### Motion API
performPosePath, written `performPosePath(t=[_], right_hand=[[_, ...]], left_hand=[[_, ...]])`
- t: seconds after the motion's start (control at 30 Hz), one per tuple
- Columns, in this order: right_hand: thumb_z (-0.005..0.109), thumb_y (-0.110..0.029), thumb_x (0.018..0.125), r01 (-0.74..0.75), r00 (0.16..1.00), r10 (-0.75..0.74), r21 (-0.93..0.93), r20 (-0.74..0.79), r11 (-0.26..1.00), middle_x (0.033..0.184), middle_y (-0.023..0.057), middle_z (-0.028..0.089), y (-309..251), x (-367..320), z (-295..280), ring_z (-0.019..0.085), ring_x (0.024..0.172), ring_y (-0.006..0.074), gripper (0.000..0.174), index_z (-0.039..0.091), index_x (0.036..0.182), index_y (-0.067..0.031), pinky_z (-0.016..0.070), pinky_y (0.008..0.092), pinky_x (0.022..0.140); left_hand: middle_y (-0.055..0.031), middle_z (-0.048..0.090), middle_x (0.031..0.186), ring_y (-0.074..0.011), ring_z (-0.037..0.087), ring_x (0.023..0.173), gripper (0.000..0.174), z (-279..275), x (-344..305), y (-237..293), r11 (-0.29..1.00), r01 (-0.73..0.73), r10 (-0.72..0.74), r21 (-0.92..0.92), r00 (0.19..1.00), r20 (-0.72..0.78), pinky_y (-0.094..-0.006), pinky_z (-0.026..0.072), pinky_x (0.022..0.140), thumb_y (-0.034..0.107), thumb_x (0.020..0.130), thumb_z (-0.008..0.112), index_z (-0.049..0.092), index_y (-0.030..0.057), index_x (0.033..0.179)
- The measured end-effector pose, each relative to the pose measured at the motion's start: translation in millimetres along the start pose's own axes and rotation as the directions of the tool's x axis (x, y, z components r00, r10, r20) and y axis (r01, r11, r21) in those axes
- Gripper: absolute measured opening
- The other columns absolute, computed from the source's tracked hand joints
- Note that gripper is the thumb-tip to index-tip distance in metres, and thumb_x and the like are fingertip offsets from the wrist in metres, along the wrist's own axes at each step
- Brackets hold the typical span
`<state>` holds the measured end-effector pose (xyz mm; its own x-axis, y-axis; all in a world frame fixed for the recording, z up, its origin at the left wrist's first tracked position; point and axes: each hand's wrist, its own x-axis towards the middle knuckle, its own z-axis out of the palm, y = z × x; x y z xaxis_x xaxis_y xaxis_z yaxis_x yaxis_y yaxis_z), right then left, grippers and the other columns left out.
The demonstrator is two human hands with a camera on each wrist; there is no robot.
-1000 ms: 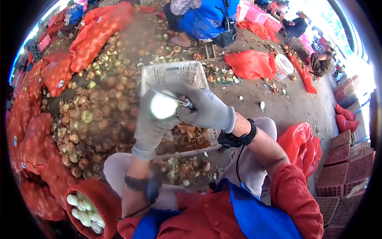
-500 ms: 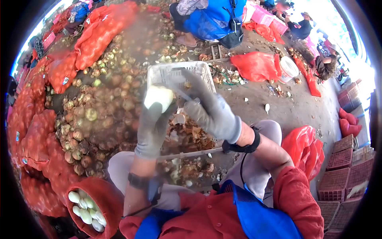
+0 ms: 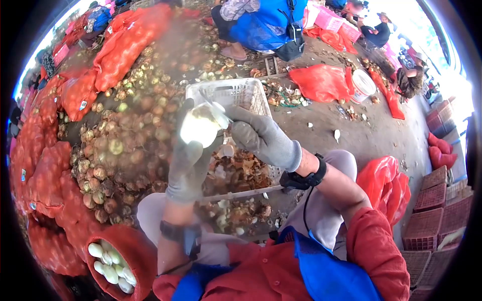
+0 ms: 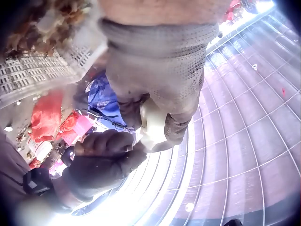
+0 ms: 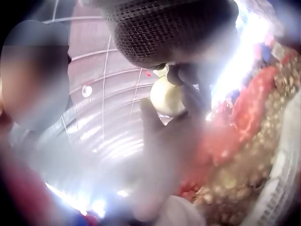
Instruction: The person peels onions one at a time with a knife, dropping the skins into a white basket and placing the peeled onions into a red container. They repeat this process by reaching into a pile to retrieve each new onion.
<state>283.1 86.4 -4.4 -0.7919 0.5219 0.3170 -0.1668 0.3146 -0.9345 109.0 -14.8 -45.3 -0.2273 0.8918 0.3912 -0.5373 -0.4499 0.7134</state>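
Observation:
A peeled white onion (image 3: 198, 129) sits in the grip of my grey-gloved left hand (image 3: 187, 168), above a white plastic crate (image 3: 261, 98). My right hand (image 3: 263, 136), gloved too, grips a small knife (image 3: 205, 95) whose blade lies along the onion's upper side. A pale flap of onion layer (image 3: 220, 114) stands off by the blade. The knife's handle is hidden in the right fingers. In the left wrist view the onion (image 4: 154, 123) shows between both hands. From the right wrist, the left fingers cup the onion (image 5: 167, 98) from below.
Dry onion skins (image 3: 241, 168) lie in the crate. A heap of unpeeled onions (image 3: 115, 160) spreads left, beside full red mesh sacks (image 3: 125, 45). A red sack of peeled onions (image 3: 143, 261) stands by my left knee. Stacked crates (image 3: 422, 220) line the right; another person (image 3: 236, 30) sits ahead.
The right hand with the knife swung away from the onion, then came back against it. The onion turned in the left hand, and a pale flap now shows at the blade.

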Motion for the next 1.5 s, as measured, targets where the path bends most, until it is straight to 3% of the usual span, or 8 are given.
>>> performPosePath(t=[0.33,0.43,0.8,1.03,1.2,1.33,1.4,1.5], right_hand=[[0.059,-0.022,0.103,0.275,0.957,-0.287,-0.470,0.048,0.839,0.098,0.0238,0.071,4,-5,7,0.072,0.084,0.0397,0.061,0.035,0.156,-0.0057,0.0554,0.0447,0.072],[0.060,-0.020,0.102,-0.071,0.980,0.176,-0.662,0.095,0.746,0.093,0.0243,0.069,-21,-1,0,0.071,0.080,0.0373,0.060,0.036,0.155,-0.0056,0.0556,0.0418,0.070],[0.051,-0.031,0.110,-0.177,0.979,0.113,0.433,0.170,0.884,0.082,-0.0050,0.057,-11,-4,2,0.046,0.070,0.0014,0.051,0.043,0.153,-0.0069,0.0391,0.0191,0.060],[0.064,-0.018,0.097,0.285,0.925,-0.381,-0.683,0.011,0.673,0.090,0.0180,0.071,4,-3,17,0.070,0.069,0.0334,0.065,0.038,0.154,-0.0026,0.0559,0.0414,0.062],[0.065,-0.022,0.098,0.234,0.936,-0.350,-0.710,-0.019,0.664,0.089,0.0185,0.071,13,8,-2,0.070,0.070,0.0316,0.054,0.049,0.147,-0.0053,0.0550,0.0378,0.060],[0.061,-0.020,0.101,-0.288,0.947,0.299,0.103,-0.114,0.952,0.081,0.0181,0.069,10,10,-39,0.069,0.071,0.0344,0.047,0.051,0.144,-0.0042,0.0545,0.0405,0.063],[0.055,-0.021,0.104,-0.124,0.985,0.008,-0.676,-0.172,0.726,0.084,0.0116,0.068,8,9,-43,0.062,0.067,0.0187,0.050,0.044,0.150,-0.0052,0.0537,0.0355,0.067],[0.058,-0.012,0.099,0.002,0.970,-0.189,-0.778,-0.150,0.628,0.086,0.0102,0.068,28,-3,-46,0.061,0.067,0.0234,0.062,0.035,0.155,-0.0043,0.0519,0.0385,0.067]], left_hand=[[-0.0072,0.061,0.131,-0.0169,0.060,0.117,0.076,-3,2,-6,0.957,0.170,-0.139,0.235,0.980,-0.144,-0.0326,0.0483,0.102,0.025,0.085,0.081,0.044,0.0012,0.147],[-0.0067,0.060,0.133,-0.0175,0.060,0.119,0.080,-8,1,-4,0.949,0.146,-0.122,0.281,0.988,-0.100,-0.0337,0.0477,0.104,0.025,0.083,0.082,0.043,0.0026,0.149],[-0.0098,0.061,0.124,-0.0215,0.060,0.117,0.068,9,5,1,0.999,0.034,-0.036,-0.023,0.994,-0.107,-0.0358,0.0473,0.104,0.020,0.081,0.076,0.049,0.0040,0.141],[-0.0078,0.060,0.128,-0.0224,0.058,0.120,0.057,5,2,-15,0.994,0.078,-0.093,-0.080,0.976,-0.196,-0.0407,0.0457,0.105,0.031,0.094,0.066,0.049,0.0029,0.140],[-0.0109,0.058,0.139,-0.0240,0.055,0.128,0.079,-13,-2,-13,0.985,0.162,-0.161,0.067,0.987,-0.023,-0.0389,0.0416,0.109,0.046,0.090,0.071,0.043,0.0041,0.150],[-0.0136,0.065,0.127,-0.0233,0.065,0.115,0.084,-6,-1,-9,0.984,0.148,-0.144,0.094,0.988,-0.053,-0.0344,0.0504,0.100,0.035,0.082,0.078,0.041,0.0040,0.151],[-0.0143,0.064,0.128,-0.0241,0.064,0.117,0.083,-20,4,-11,0.947,0.067,-0.061,0.313,0.998,-0.030,-0.0373,0.0494,0.104,0.029,0.081,0.079,0.041,0.0026,0.150],[-0.0155,0.063,0.131,-0.0262,0.062,0.121,0.076,-12,9,-6,0.941,0.039,-0.005,0.336,0.995,-0.102,-0.0413,0.0470,0.109,0.023,0.084,0.077,0.043,-0.0012,0.148]])
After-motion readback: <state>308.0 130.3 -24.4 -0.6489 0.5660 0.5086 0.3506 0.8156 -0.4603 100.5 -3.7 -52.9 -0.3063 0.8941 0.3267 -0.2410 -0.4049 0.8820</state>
